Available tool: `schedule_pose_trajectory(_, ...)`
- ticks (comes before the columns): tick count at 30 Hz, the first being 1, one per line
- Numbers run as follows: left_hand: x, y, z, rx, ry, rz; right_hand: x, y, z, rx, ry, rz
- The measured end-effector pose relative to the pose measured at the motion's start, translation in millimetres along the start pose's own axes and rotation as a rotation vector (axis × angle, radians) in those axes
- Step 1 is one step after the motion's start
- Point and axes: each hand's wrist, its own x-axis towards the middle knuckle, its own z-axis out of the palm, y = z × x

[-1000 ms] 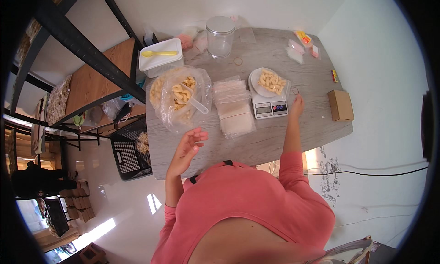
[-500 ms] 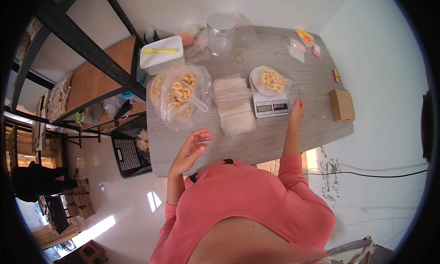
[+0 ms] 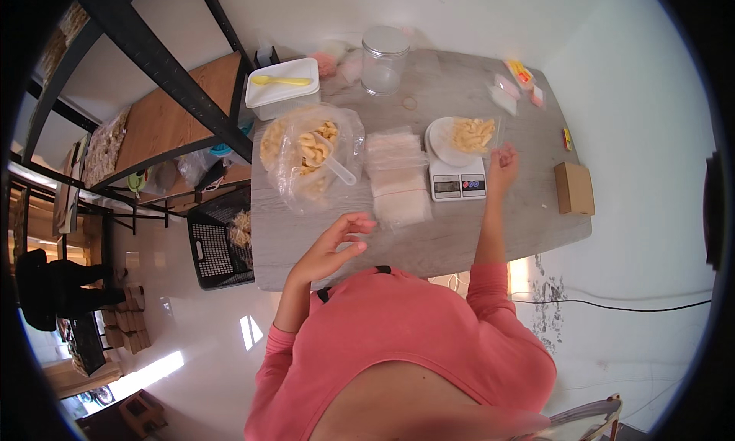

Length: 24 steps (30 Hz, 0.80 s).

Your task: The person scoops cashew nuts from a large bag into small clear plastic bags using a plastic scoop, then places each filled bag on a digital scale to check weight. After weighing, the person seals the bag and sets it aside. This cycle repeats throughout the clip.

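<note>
My left hand (image 3: 337, 246) hovers over the table's near edge, open and empty, fingers loosely bent. Close ahead of it lies a stack of clear plastic bags (image 3: 402, 200). My right hand (image 3: 503, 167) has its fingers drawn together beside the scale, slightly blurred; what is in them is hidden. Just beyond it, a clear bag of yellow curled snacks (image 3: 473, 135) rests on the round plate of the white digital kitchen scale (image 3: 448, 169). Left of the stack stands a large open plastic bag (image 3: 287, 188) of the same snacks, with a clear scoop (image 3: 341, 171) in it.
A lidded white tub (image 3: 279, 96) bearing a yellow spoon (image 3: 282, 80) and a clear jar (image 3: 384, 66) stand at the back. A rubber band (image 3: 409, 102) lies before the jar. Small packets (image 3: 505, 93) and a cardboard box (image 3: 574, 188) sit right. A black crate (image 3: 218, 246) is left.
My right hand has moved forward, over the spot where a rubber band lay beside the scale. My left hand has shifted a little right, still open. The view has shifted slightly.
</note>
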Motion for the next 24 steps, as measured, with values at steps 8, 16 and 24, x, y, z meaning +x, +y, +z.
schedule_pose_trajectory(8, 33.9, 34.2, 11.5, -0.037, 0.301, 0.313, -58.9, -184.7, -3.0, 0.298, -0.525, -0.091)
schedule_pose_trajectory(16, 31.2, 45.5, 12.3, -0.126, 0.476, 0.48, -128.5, -219.4, 33.3, 0.626, -0.793, 0.065)
schedule_pose_trajectory(24, 22.2, 41.0, 7.6, -0.125, 0.711, 0.534, -141.3, -218.6, 45.6, 0.606, -0.83, 0.105)
